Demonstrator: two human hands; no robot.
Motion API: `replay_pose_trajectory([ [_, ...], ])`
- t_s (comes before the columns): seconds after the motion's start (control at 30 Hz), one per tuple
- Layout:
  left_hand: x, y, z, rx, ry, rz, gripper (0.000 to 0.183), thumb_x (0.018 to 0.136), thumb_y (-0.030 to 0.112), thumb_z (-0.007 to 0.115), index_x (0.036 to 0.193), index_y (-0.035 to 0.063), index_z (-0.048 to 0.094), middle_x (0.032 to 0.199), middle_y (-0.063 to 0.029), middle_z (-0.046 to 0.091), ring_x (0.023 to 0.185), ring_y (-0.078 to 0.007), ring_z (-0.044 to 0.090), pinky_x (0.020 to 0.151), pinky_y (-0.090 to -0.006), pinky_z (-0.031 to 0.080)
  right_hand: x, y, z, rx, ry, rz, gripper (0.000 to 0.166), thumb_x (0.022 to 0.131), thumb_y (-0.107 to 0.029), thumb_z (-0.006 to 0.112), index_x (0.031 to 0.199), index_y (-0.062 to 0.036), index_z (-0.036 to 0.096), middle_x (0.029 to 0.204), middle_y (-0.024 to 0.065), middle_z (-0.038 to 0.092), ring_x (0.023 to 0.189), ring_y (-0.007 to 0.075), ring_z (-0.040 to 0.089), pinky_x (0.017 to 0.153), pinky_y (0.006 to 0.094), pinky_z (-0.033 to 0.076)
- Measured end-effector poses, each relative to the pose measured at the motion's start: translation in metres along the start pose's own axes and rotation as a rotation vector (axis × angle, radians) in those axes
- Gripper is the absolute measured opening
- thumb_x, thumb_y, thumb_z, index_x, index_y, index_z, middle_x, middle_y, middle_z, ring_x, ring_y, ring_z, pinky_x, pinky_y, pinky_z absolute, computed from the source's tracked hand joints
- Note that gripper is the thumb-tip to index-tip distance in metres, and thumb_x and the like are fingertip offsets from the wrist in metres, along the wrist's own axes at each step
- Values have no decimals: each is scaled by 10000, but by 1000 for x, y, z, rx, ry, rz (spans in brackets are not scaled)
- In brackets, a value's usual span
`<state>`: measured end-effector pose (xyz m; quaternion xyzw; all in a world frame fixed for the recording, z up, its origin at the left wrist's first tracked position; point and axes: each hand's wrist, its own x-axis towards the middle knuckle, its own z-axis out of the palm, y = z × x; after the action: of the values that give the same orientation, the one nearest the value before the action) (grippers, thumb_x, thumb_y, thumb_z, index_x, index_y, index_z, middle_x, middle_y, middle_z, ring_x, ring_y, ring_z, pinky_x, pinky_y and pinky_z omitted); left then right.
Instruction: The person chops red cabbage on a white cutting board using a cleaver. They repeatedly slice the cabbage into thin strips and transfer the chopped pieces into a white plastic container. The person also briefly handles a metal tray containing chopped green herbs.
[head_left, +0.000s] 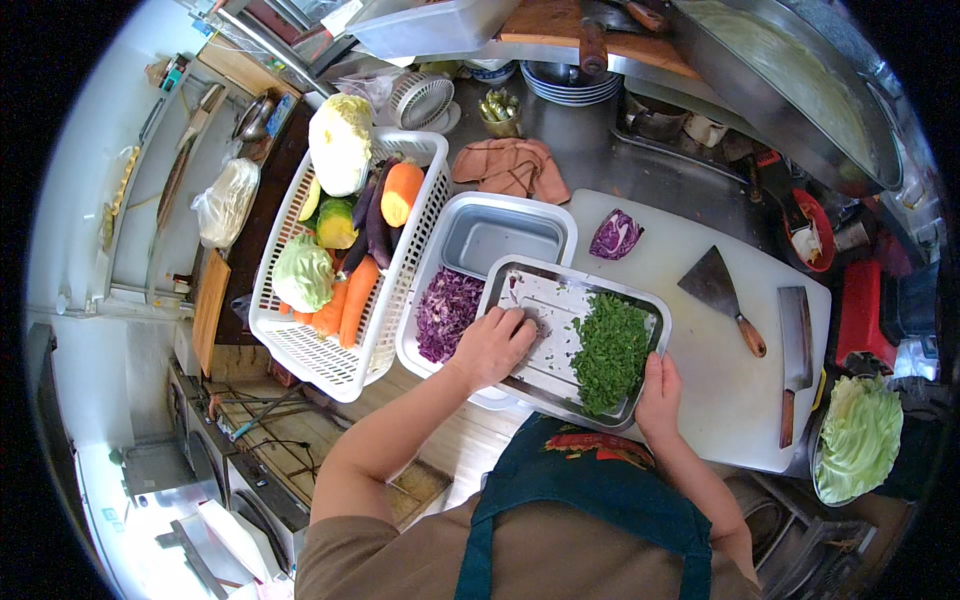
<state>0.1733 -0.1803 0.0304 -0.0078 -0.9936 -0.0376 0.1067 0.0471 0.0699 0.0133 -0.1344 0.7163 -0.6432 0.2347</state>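
My right hand (658, 394) grips the right rim of a shallow rectangular metal tray (551, 346), with the thumb over the edge. Chopped leafy greens (611, 349) are heaped in the tray's right part. In its left part my left hand (495, 345) reaches down with bent fingers among small purple scraps; whether it pinches anything is hidden. The tray overlaps a white plastic basin (407, 337) that holds shredded purple cabbage (448, 307) and a grey rectangular container (504, 238). A wedge of purple cabbage (616, 235) lies on the white cutting board (675, 300).
A cleaver (795, 345) and a wooden-handled scraper (716, 289) lie on the board. At left stands a white basket (382, 360) of vegetables. An orange cloth (512, 169) lies behind. Green cabbage (859, 439) sits at far right, and a large metal pan (810, 112) overhangs upper right.
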Motion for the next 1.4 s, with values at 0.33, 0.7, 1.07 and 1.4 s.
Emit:
replay_pose_trajectory([
  [0.33, 4, -15, -8, -195, 194, -27, 120, 822, 129, 682, 815, 69, 578, 668, -77, 523, 582, -243, 576, 516, -349, 480, 4, -2, 4, -13, 11, 48, 302, 1025, -241, 416, 1021, 11, 582, 858, 8, 590, 801, 81, 493, 719, 251, 426],
  [0.7, -46, -60, -9, -124, -31, -571, 166, 873, 212, 627, 844, 48, 629, 832, -123, 626, 766, -320, 607, 699, -430, 489, 5, 3, -3, 29, 32, 49, 289, 1025, -215, 404, 1054, 15, 576, 886, 36, 617, 819, 99, 527, 755, 278, 451],
  [1.07, 21, -26, -21, -321, 184, -197, 304, 784, 50, 688, 1076, 11, 609, 1060, -157, 605, 954, -334, 576, 838, -388, 475, 7, 12, -6, -14, -46, 23, 271, 1015, -193, 421, 1058, 20, 584, 913, 49, 633, 837, 103, 538, 760, 279, 454],
  [1.4, -13, -11, -23, -476, -122, -71, 234, 754, 83, 696, 945, 31, 571, 953, -123, 553, 911, -329, 544, 786, -389, 467, 6, -2, 3, -39, 10, -22, 253, 1016, -191, 423, 1004, 15, 569, 833, 29, 589, 785, 89, 489, 710, 276, 438],
])
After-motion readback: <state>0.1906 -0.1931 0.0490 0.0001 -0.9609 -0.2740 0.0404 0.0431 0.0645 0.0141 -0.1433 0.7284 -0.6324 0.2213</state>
